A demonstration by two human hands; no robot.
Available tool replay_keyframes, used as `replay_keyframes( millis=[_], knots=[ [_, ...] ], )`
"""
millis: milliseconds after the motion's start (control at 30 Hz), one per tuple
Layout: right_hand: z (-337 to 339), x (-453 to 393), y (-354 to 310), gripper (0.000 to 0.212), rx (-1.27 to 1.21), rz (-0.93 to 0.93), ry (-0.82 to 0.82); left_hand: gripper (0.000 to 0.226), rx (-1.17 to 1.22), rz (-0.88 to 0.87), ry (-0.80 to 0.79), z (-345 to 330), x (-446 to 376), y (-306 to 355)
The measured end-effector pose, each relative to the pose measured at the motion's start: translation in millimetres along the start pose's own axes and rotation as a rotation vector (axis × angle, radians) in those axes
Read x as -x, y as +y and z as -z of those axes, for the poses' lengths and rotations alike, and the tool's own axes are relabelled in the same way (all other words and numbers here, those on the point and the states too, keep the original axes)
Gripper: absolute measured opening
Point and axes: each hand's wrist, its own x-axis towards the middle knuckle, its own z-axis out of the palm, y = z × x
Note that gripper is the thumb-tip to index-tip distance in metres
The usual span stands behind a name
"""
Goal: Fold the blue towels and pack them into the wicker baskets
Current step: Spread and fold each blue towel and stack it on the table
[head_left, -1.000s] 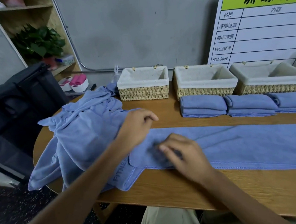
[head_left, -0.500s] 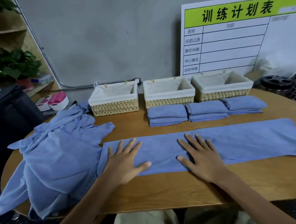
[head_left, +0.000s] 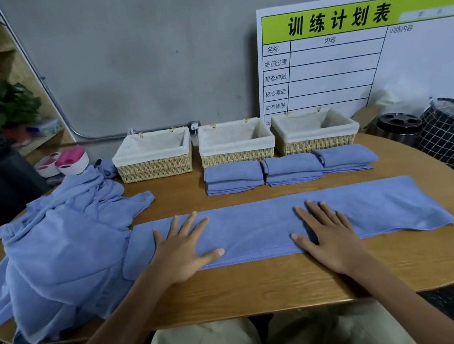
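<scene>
Head view showed one blue towel (head_left: 294, 220), already folded lengthwise into a long strip, lying across the near half of the wooden table (head_left: 259, 288). The left hand (head_left: 183, 248) lay flat on its left part and the right hand (head_left: 329, 237) on its middle, each with fingers straight and spread, pressing the cloth and gripping nothing.

Behind the strip three folded towel stacks (head_left: 289, 170) sat in a row, touching one another, in front of the middle and right of the three lined wicker baskets (head_left: 235, 142). All three baskets looked unfilled, though their floors were only partly visible. To the left a heap of unfolded blue towels (head_left: 60, 243) covered that end of the table, its edge touching the strip's left end.

By my judgement the task was partway through: some towels were folded, one was half folded, the heap was left, and nothing was packed.

Against the frame half a second earlier, the hands kept the same flat, spread pose but sat slightly farther apart, consistent with smoothing outward; strip, stacks and heap lay as before. A second earlier the hands had been curled on the strip's left end.
</scene>
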Motion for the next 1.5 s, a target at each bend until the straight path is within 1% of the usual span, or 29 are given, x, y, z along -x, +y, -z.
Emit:
replay_keyframes(
  millis=[33, 100, 200, 233, 333, 433, 500, 567, 633, 667, 733, 800, 833, 900, 1000, 1033, 1100, 1200, 1267, 1367, 1433, 1500],
  knots=[
    [0, 1, -1, 0.095, -0.002, 0.014, 0.019, 0.103, 0.039, -0.009, 0.011, 3, -1, 5],
    [1, 4, -2, 0.078, -0.031, 0.083, 0.13, 0.098, 0.117, -0.047, 0.073, 3, -3, 20],
    [0, 8, 1, 0.044, -0.131, 0.297, 0.328, 0.084, 0.056, -0.069, 0.102, -10, -3, 36],
    [-2, 8, 2, 0.035, -0.154, 0.371, 0.363, 0.083, 0.035, -0.065, 0.105, -13, -4, 36],
    [-4, 4, 5, 0.023, -0.181, 0.483, 0.349, 0.083, 0.034, -0.059, 0.081, -12, -5, 34],
    [-4, -2, 3, 0.021, -0.124, 0.535, 0.37, 0.085, 0.075, -0.051, 0.05, -5, -5, 35],
    [-2, -4, 0, 0.019, -0.046, 0.546, 0.387, 0.082, 0.103, -0.064, 0.094, -2, -5, 39],
    [0, -5, -4, 0.017, -0.018, 0.539, 0.374, 0.077, 0.125, -0.142, 0.17, 0, -4, 46],
    [0, -4, -4, 0.021, -0.033, 0.541, 0.322, 0.073, 0.163, -0.269, 0.24, -6, -3, 52],
    [1, -3, -3, 0.025, -0.048, 0.541, 0.287, 0.069, 0.173, -0.337, 0.281, -11, -3, 54],
    [1, -2, -3, 0.028, -0.056, 0.545, 0.275, 0.052, 0.207, -0.458, 0.407, -22, -2, 56],
    [0, -3, -5, 0.025, -0.031, 0.561, 0.318, 0.033, 0.263, -0.515, 0.56, -27, -3, 57],
    [-1, -4, -6, 0.02, -0.015, 0.567, 0.334, 0.028, 0.284, -0.518, 0.601, -27, -4, 58],
    [-5, -6, -5, 0.008, 0.024, 0.577, 0.358, 0.029, 0.299, -0.489, 0.602, -22, -3, 61],
    [-8, -5, -6, 0.016, 0.014, 0.545, 0.383, 0.037, 0.273, -0.467, 0.543, -17, -3, 63],
    [-7, -4, -7, 0.019, 0.006, 0.532, 0.393, 0.037, 0.249, -0.478, 0.535, -17, -3, 63],
    [-6, -2, -9, 0.021, -0.03, 0.509, 0.42, 0.029, 0.177, -0.517, 0.573, -18, -3, 64],
    [0, 3, -11, 0.011, -0.077, 0.529, 0.46, 0.023, 0.128, -0.547, 0.68, -14, -1, 67],
    [4, 8, -9, 0.013, -0.068, 0.56, 0.436, 0.021, 0.131, -0.568, 0.669, -14, 3, 66],
    [1, 13, -3, 0.013, -0.004, 0.6, 0.309, 0.019, 0.094, -0.609, 0.537, -22, 8, 63],
    [1, 13, -2, 0.018, -0.102, 0.574, 0.283, 0.026, 0.125, -0.568, 0.499, -20, 9, 65],
    [6, 11, -3, 0.02, -0.281, 0.498, 0.316, 0.035, 0.193, -0.516, 0.519, -11, 5, 74]
  ],
)
